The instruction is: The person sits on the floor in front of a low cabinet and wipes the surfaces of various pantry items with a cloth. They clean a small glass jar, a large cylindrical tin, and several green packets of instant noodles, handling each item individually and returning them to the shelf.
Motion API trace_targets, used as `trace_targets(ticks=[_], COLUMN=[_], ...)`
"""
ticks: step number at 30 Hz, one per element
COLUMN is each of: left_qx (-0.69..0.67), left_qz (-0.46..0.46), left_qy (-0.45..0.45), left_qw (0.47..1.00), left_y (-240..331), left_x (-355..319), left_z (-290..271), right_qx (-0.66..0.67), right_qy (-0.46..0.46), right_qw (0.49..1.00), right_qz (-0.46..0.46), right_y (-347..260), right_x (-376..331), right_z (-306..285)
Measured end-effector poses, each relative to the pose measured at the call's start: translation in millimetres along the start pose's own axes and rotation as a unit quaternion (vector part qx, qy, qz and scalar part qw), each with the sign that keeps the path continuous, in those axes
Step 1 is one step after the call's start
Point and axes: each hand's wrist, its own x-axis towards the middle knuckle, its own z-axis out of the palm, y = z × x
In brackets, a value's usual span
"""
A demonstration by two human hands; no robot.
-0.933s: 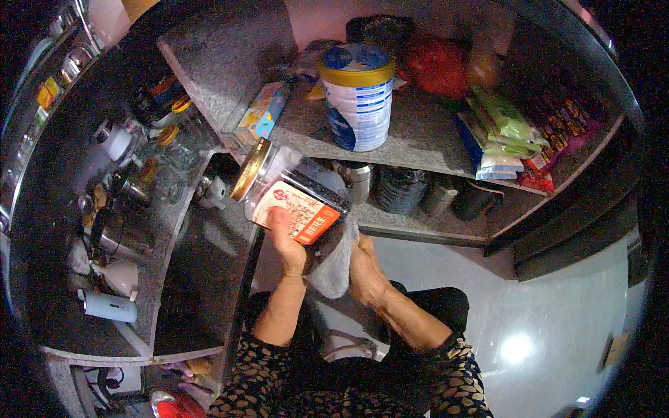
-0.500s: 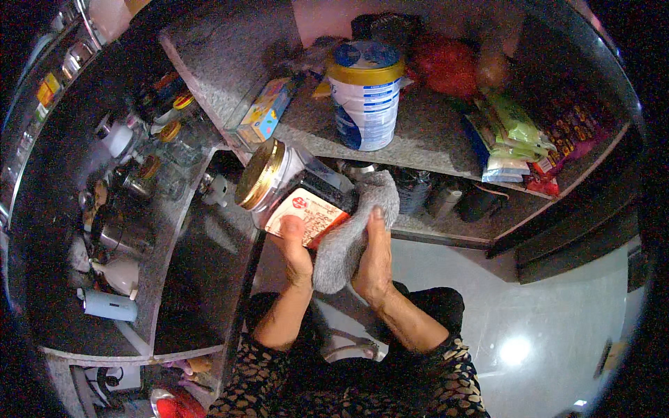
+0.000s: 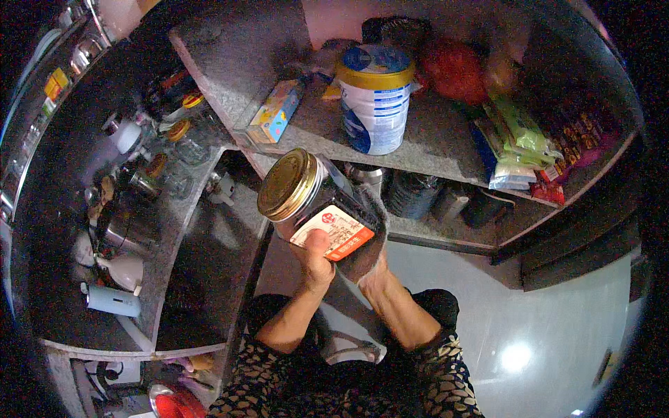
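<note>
A clear jar [image 3: 333, 196] with a gold screw lid, dark contents and a white-and-orange label is tilted, its lid toward the upper left. My left hand [image 3: 317, 263] grips it from below, thumb pressed on the label. Against the jar's right side lies a grey cloth [image 3: 362, 262]. My right hand [image 3: 380, 270] holds that cloth against the jar; most of its fingers are hidden behind the jar and cloth.
A white-and-blue tin [image 3: 375, 115] with a gold rim stands on the stone shelf [image 3: 435, 157], beside a small colourful box [image 3: 275, 111]. Green packets [image 3: 519, 136] lie to the right. Glass jars [image 3: 187, 139], a steel pot [image 3: 125, 233] and a light-blue cylinder [image 3: 111, 302] occupy the left shelves.
The jar has turned and shifted slightly right, showing more of its lid's top. The cloth and my right hand have moved from the front right to behind the jar's right side.
</note>
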Motion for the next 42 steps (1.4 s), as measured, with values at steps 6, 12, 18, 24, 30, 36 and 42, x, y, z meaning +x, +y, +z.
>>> trace_targets(ticks=[6,12,18,24,30,36,42], left_qx=[0.09,0.114,0.213,0.162,0.174,0.222,0.282], left_qz=[-0.011,0.013,0.074,0.097,0.198,0.223,0.252], left_qy=[-0.037,-0.172,-0.156,-0.103,-0.062,-0.024,0.011], left_qw=[0.995,0.978,0.962,0.977,0.963,0.949,0.926], left_y=[9.4,49.9,52.0,47.2,35.6,7.6,-21.6], left_x=[12.6,4.2,12.5,26.9,87.1,146.3,193.8], left_z=[-3.6,25.9,29.9,34.2,57.3,62.3,60.6], right_qx=[-0.274,-0.289,-0.311,-0.66,-0.667,-0.677,-0.693], right_qy=[-0.003,-0.011,0.091,0.092,0.092,0.083,0.081], right_qw=[0.96,0.952,0.941,0.745,0.738,0.729,0.711], right_qz=[-0.062,-0.1,-0.093,-0.039,-0.039,-0.063,-0.088], right_y=[16.4,0.7,-5.3,-17.9,-28.8,-38.5,-61.7], right_x=[-18.2,-22.3,-20.3,-37.8,-37.1,-46.5,-92.0], right_z=[8.7,-24.4,-40.5,-78.5,-80.3,-59.0,-15.1])
